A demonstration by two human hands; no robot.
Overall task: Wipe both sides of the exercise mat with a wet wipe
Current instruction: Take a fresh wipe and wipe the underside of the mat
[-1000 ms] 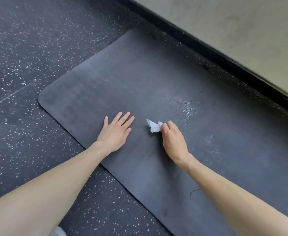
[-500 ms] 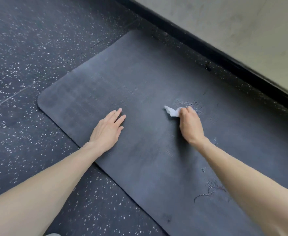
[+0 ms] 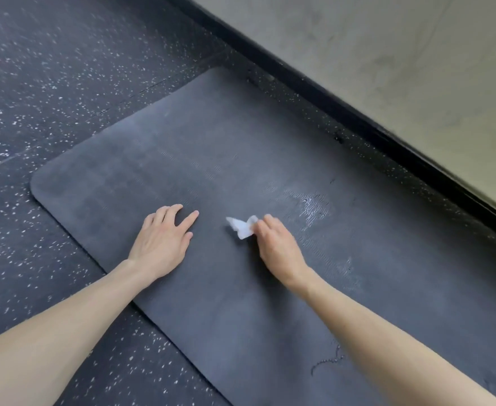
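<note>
The dark grey exercise mat (image 3: 241, 159) lies flat on the speckled floor (image 3: 50, 83). It runs across the view from its rounded short end at 10 o'clock toward 4 o'clock, where it passes out of frame.

The left hand (image 3: 162, 241) rests palm down on the mat just left of centre. Its grip is wide, with fingers straight and slightly spread, and it holds nothing.

At its 3 o'clock, near but apart, the right hand (image 3: 279, 250) has its grip closed on the white wet wipe (image 3: 242, 227), pinching it at the fingertips (the thumb is hidden under the hand). The crumpled wipe sticks out toward the hand's 10 o'clock, low against the mat.

A glossy wet patch (image 3: 314, 209) shows on the mat at 2 o'clock of the right hand. A black baseboard (image 3: 358, 124) runs beyond the mat's far long edge, from 12 o'clock down to 3 o'clock, with a pale wall (image 3: 387, 54) above it.
</note>
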